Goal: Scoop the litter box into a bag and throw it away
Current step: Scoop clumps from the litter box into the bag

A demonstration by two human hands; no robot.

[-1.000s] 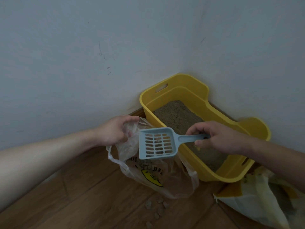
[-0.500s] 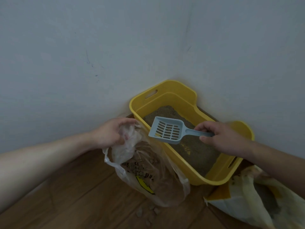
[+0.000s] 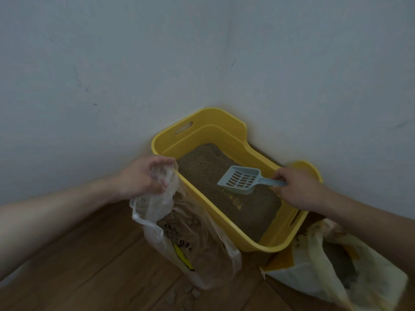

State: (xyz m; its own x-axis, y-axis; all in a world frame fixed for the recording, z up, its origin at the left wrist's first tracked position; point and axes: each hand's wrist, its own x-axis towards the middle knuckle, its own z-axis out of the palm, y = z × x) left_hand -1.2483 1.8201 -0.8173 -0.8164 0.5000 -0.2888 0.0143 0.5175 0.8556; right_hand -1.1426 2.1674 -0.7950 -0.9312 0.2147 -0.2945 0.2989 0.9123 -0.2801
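Observation:
A yellow litter box (image 3: 226,133) stands in the wall corner, filled with brown litter (image 3: 202,162). My right hand (image 3: 296,189) grips the handle of a pale blue slotted scoop (image 3: 241,179), which hovers just over the litter inside the box with nothing visible in it. My left hand (image 3: 143,176) holds up the rim of a clear plastic bag (image 3: 190,243) that hangs against the box's left wall. Clumps of litter lie inside the bag.
A second, pale yellow and white bag (image 3: 332,265) lies open on the wooden floor (image 3: 89,265) at the lower right. A few spilled litter clumps (image 3: 190,291) lie on the floor below the clear bag. Grey walls close in behind.
My right hand has carried the scoop from above the bag rightwards into the litter box and lowered it toward the litter. My left hand keeps hold of the bag rim.

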